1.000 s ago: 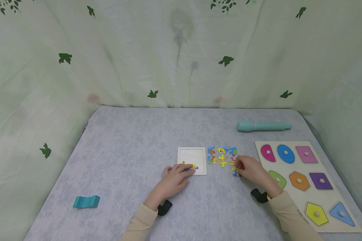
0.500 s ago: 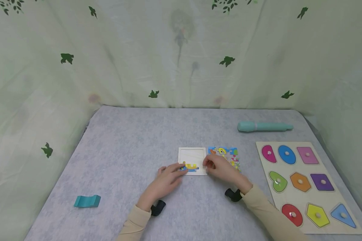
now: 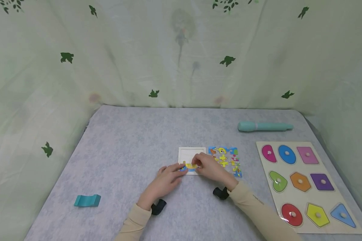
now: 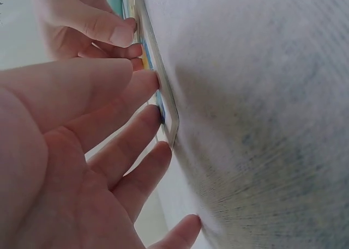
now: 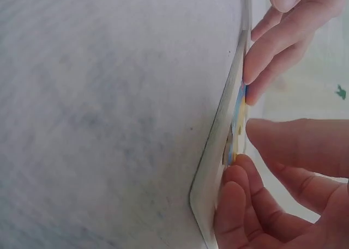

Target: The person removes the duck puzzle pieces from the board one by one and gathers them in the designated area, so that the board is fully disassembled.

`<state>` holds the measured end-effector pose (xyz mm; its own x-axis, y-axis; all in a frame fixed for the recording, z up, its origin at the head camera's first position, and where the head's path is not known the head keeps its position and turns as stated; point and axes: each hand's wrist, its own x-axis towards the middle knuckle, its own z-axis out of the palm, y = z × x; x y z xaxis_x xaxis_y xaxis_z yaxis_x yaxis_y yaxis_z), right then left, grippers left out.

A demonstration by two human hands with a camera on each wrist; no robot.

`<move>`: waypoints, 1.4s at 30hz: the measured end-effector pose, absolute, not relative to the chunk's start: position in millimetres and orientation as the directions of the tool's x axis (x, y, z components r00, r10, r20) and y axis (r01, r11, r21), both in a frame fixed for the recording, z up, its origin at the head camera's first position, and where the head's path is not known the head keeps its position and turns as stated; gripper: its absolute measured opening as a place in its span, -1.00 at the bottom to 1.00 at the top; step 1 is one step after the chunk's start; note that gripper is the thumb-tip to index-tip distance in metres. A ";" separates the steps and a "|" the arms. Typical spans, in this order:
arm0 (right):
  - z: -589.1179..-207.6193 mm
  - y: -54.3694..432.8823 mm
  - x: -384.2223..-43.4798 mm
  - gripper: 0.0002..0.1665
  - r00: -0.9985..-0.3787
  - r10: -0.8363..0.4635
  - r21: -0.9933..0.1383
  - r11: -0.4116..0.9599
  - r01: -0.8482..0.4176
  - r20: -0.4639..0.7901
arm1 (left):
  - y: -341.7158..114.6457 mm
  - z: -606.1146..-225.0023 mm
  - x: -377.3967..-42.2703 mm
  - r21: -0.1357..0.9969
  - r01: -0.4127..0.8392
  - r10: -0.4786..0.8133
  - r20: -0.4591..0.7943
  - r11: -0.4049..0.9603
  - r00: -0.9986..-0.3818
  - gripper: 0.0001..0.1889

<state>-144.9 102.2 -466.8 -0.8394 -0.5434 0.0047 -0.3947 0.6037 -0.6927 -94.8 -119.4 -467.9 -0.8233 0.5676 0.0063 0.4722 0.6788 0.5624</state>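
A small white puzzle tray (image 3: 188,153) lies in front of me at the middle of the table, with several blue and yellow puzzle pieces (image 3: 190,169) along its near side. My left hand (image 3: 168,178) reaches in from the left, its extended fingertips resting on the pieces at the tray's near left corner. My right hand (image 3: 210,169) is over the tray's right half, thumb and curled fingers pinching the right end of the joined pieces, a yellow and blue puzzle piece (image 5: 235,143). Loose puzzle pieces (image 3: 223,162) lie just right of the tray, partly behind the right hand.
A large wooden shape board (image 3: 307,195) with knobbed coloured shapes lies on the right. Behind it is a teal stick-like object (image 3: 265,126). A teal block (image 3: 87,201) with a curved top sits at the front left. Pale printed cloth (image 3: 123,60) surrounds the table.
My right hand has moved left from the loose pieces to the pieces in the tray. The left hand has drawn back slightly to the left and stays on the pieces.
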 end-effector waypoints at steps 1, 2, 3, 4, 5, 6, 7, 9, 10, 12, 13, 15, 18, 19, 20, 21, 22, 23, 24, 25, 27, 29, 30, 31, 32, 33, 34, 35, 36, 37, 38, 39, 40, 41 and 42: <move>-467.4 102.2 -145.5 -0.78 -0.842 -0.539 -0.702 0.600 -0.383 -0.001 | -119.5 -467.7 -94.9 0.561 0.474 0.568 0.007 0.679 -0.823 -0.63; -468.0 102.3 -146.1 -0.77 -0.846 -0.534 -0.712 0.594 -0.374 -0.001 | -119.5 -467.3 -94.9 0.559 0.475 0.568 0.008 0.680 -0.823 -0.63; -469.3 102.7 -146.7 -0.76 -0.848 -0.531 -0.719 0.587 -0.371 0.004 | -119.5 -467.2 -95.1 0.557 0.476 0.568 0.009 0.680 -0.823 -0.62; -470.3 103.2 -147.5 -0.75 -0.848 -0.531 -0.727 0.578 -0.370 0.009 | -119.5 -467.1 -95.4 0.554 0.478 0.569 0.009 0.682 -0.823 -0.62; -471.3 103.6 -148.3 -0.74 -0.848 -0.529 -0.734 0.570 -0.370 0.017 | -119.6 -467.0 -95.5 0.552 0.479 0.569 0.011 0.682 -0.822 -0.62; -472.3 104.2 -148.8 -0.73 -0.846 -0.533 -0.738 0.559 -0.377 0.028 | -119.6 -466.8 -95.7 0.550 0.480 0.569 0.009 0.684 -0.822 -0.62; -473.1 104.8 -149.4 -0.72 -0.842 -0.538 -0.741 0.549 -0.387 0.041 | -119.7 -466.6 -95.8 0.550 0.481 0.570 0.010 0.683 -0.821 -0.62; -474.7 106.0 -150.6 -0.70 -0.829 -0.555 -0.738 0.534 -0.414 0.064 | -119.7 -466.6 -96.2 0.550 0.480 0.571 0.006 0.683 -0.821 -0.62; -475.0 106.3 -151.0 -0.68 -0.823 -0.564 -0.738 0.526 -0.423 0.069 | -119.8 -466.4 -96.3 0.549 0.481 0.572 0.005 0.684 -0.820 -0.62; -475.4 106.8 -152.2 -0.67 -0.807 -0.585 -0.735 0.513 -0.444 0.078 | -119.6 -466.5 -96.8 0.545 0.480 0.572 0.001 0.687 -0.820 -0.62; -475.5 106.8 -152.7 -0.67 -0.802 -0.592 -0.735 0.509 -0.447 0.077 | -119.5 -466.5 -96.9 0.545 0.478 0.571 -0.002 0.689 -0.821 -0.63; -474.5 107.2 -153.2 -0.67 -0.795 -0.602 -0.750 0.495 -0.439 0.068 | -119.2 -466.7 -97.2 0.546 0.476 0.571 -0.007 0.690 -0.821 -0.63; -472.3 111.5 -155.4 -0.70 -0.804 -0.593 -0.787 0.472 -0.397 0.050 | -118.7 -467.1 -97.3 0.556 0.464 0.569 -0.020 0.690 -0.822 -0.62; -471.4 114.5 -156.4 -0.71 -0.811 -0.583 -0.799 0.467 -0.378 0.044 | -118.5 -467.3 -97.3 0.556 0.466 0.571 -0.019 0.689 -0.821 -0.62; -470.7 118.5 -157.6 -0.72 -0.818 -0.573 -0.808 0.463 -0.364 0.041 | -118.2 -467.5 -97.3 0.557 0.467 0.572 -0.018 0.686 -0.820 -0.62; -469.8 123.3 -158.8 -0.73 -0.826 -0.563 -0.815 0.463 -0.348 0.033 | -118.0 -467.3 -97.2 0.561 0.464 0.572 -0.020 0.686 -0.820 -0.62; -469.3 128.8 -160.3 -0.74 -0.830 -0.556 -0.818 0.463 -0.341 0.031 | -117.8 -467.8 -97.3 0.560 0.463 0.571 -0.021 0.686 -0.821 -0.62; -468.5 134.7 -161.3 -0.75 -0.833 -0.552 -0.819 0.465 -0.336 0.029 | -117.6 -468.2 -97.3 0.559 0.464 0.570 -0.020 0.687 -0.821 -0.62; -468.3 141.2 -162.2 -0.76 -0.835 -0.550 -0.817 0.471 -0.334 0.025 | -117.4 -468.7 -97.4 0.560 0.463 0.570 -0.019 0.687 -0.822 -0.62; -467.9 147.9 -162.5 -0.77 -0.836 -0.549 -0.815 0.479 -0.325 0.011 | -117.2 -468.9 -97.4 0.559 0.465 0.570 -0.017 0.687 -0.822 -0.62; -467.6 161.6 -162.5 -0.80 -0.829 -0.559 -0.822 0.478 -0.309 -0.013 | -117.1 -469.1 -97.0 0.563 0.462 0.569 -0.016 0.685 -0.822 -0.62; -468.2 174.8 -161.5 -0.82 -0.824 -0.565 -0.823 0.487 -0.293 -0.041 | -117.1 -469.4 -96.6 0.567 0.462 0.569 -0.014 0.682 -0.822 -0.62; -468.3 180.8 -160.4 -0.82 -0.824 -0.563 -0.821 0.498 -0.279 -0.061 | -117.2 -469.4 -96.4 0.570 0.460 0.568 -0.014 0.681 -0.823 -0.63; -468.5 186.6 -159.4 -0.83 -0.825 -0.560 -0.820 0.506 -0.267 -0.078 | -117.3 -469.2 -96.2 0.573 0.458 0.567 -0.014 0.679 -0.823 -0.63; -468.7 191.8 -158.2 -0.83 -0.827 -0.554 -0.819 0.516 -0.252 -0.094 | -117.4 -469.2 -95.9 0.576 0.457 0.566 -0.013 0.678 -0.824 -0.63; -468.9 196.4 -156.9 -0.83 -0.832 -0.544 -0.809 0.535 -0.243 -0.110 | -117.6 -469.1 -95.8 0.577 0.454 0.564 -0.014 0.679 -0.826 -0.63; -469.2 200.4 -155.9 -0.83 -0.835 -0.538 -0.800 0.550 -0.239 -0.120 | -117.8 -469.1 -95.6 0.578 0.454 0.563 -0.011 0.678 -0.826 -0.63; -469.4 204.0 -154.7 -0.83 -0.836 -0.533 -0.792 0.563 -0.236 -0.130 | -117.9 -469.2 -95.7 0.579 0.452 0.561 -0.011 0.679 -0.828 -0.63; -469.6 206.9 -153.9 -0.83 -0.836 -0.533 -0.791 0.564 -0.236 -0.131 | -118.2 -469.4 -95.7 0.580 0.450 0.559 -0.012 0.679 -0.829 -0.63; -469.7 209.2 -153.1 -0.83 -0.836 -0.533 -0.789 0.567 -0.238 -0.130 | -118.3 -469.3 -95.5 0.582 0.449 0.558 -0.011 0.679 -0.830 -0.63; -469.6 210.7 -152.3 -0.83 -0.836 -0.534 -0.786 0.569 -0.242 -0.129 | -118.5 -469.5 -95.5 0.581 0.450 0.558 -0.007 0.678 -0.830 -0.63; -469.6 211.8 -151.8 -0.83 -0.833 -0.539 -0.785 0.567 -0.251 -0.124 | -118.7 -469.6 -95.5 0.583 0.449 0.556 -0.007 0.677 -0.831 -0.63; -469.3 212.5 -151.1 -0.82 -0.831 -0.543 -0.783 0.567 -0.255 -0.122 | -118.8 -469.7 -95.5 0.585 0.447 0.555 -0.007 0.677 -0.832 -0.63; -468.9 212.9 -150.5 -0.81 -0.829 -0.546 -0.781 0.567 -0.261 -0.120 | -118.8 -469.6 -95.6 0.588 0.443 0.554 -0.010 0.677 -0.833 -0.63; -468.4 212.7 -150.0 -0.81 -0.828 -0.548 -0.779 0.569 -0.266 -0.118 | -118.8 -469.4 -95.7 0.590 0.442 0.553 -0.009 0.675 -0.833 -0.63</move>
<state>-150.0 212.7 -468.4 -0.8283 -0.5478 -0.1176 -0.2655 0.5686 -0.7786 -95.7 -118.8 -469.4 -0.8329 0.5534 -0.0091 0.4421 0.6752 0.5904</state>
